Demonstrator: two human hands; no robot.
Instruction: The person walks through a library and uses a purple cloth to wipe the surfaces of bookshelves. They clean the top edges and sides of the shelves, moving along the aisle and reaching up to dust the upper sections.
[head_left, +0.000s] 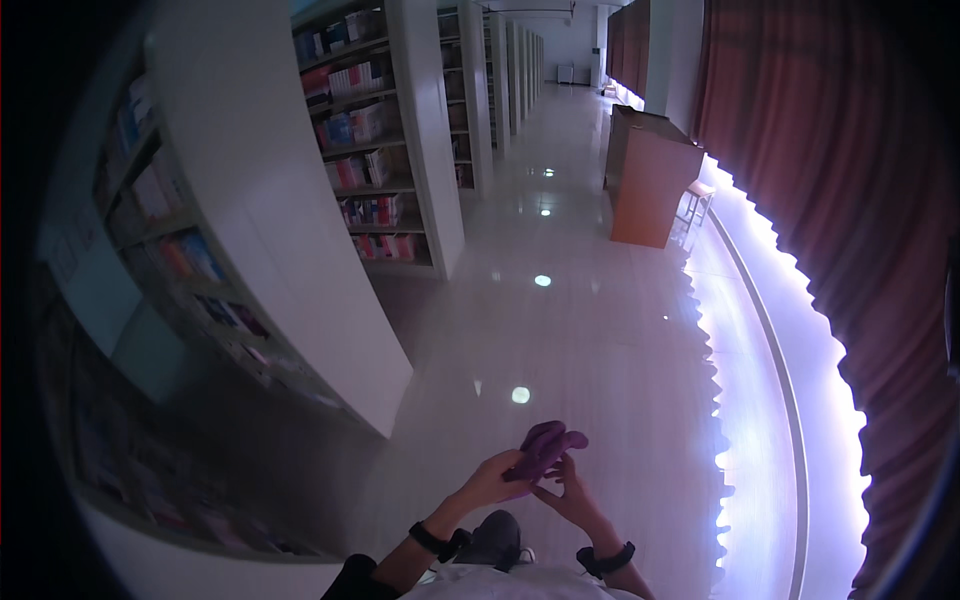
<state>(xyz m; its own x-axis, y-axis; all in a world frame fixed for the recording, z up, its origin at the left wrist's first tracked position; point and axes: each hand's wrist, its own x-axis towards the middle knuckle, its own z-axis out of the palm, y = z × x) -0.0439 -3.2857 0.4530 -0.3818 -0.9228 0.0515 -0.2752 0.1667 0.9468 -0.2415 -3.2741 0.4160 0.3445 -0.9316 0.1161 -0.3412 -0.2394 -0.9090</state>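
Note:
A bunched purple cloth (547, 448) is up in front of my body, above the floor. My left hand (491, 480) grips it from the left, with the thumb side partly covered by its folds. My right hand (574, 495) is at the cloth's lower right, thumb and fingers bent against its edge. Whether those fingers pinch the fabric cannot be made out. Each wrist wears a black band, the left one (441, 541) and the right one (606, 559).
Tall bookshelves (360, 135) filled with books line the left side, the nearest end panel (300, 255) standing close by. A glossy pale floor (517, 330) runs down the aisle. To the right are a wooden desk (649, 184), a stool (699, 196) and long reddish-brown curtains (817, 172).

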